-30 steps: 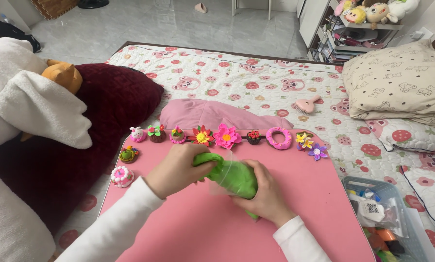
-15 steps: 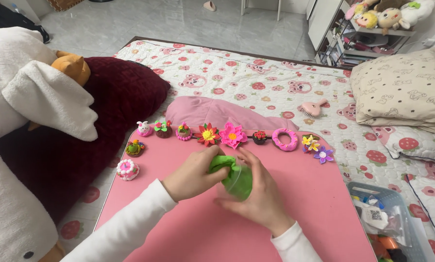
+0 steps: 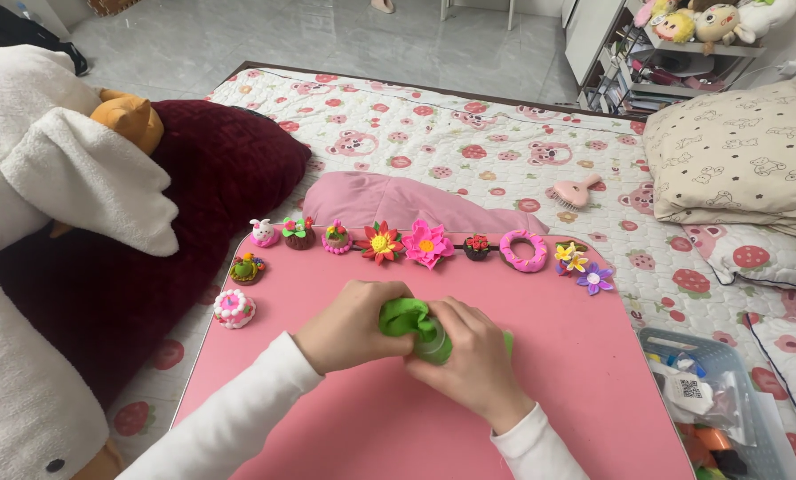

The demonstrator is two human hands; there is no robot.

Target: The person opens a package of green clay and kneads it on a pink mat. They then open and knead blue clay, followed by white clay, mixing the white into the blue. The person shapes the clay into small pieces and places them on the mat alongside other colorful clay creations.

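Both hands are closed around a lump of bright green clay (image 3: 409, 316) over the middle of a pink table (image 3: 576, 373). My left hand (image 3: 349, 325) grips its left side. My right hand (image 3: 465, 360) covers the right side and hides part of the lump; a bit of green shows beyond it. Small clay figures line the table's far edge: a white rabbit (image 3: 262, 232), a red flower (image 3: 380, 242), a pink flower (image 3: 428, 244) and a pink ring (image 3: 523, 250). A small cake (image 3: 234, 308) sits at the left edge.
A big white plush toy (image 3: 69, 187) and a dark red cushion (image 3: 194, 178) lie left of the table. A clear box of supplies (image 3: 713, 396) stands at the right. A patterned quilt (image 3: 469, 133), a pink cloth (image 3: 398, 203), a pink brush (image 3: 576, 189) and pillows (image 3: 744, 160) lie beyond.
The green clay has been squeezed from a longer roll into a tighter lump, and my right hand has come over the top of it. The view has tilted slightly.
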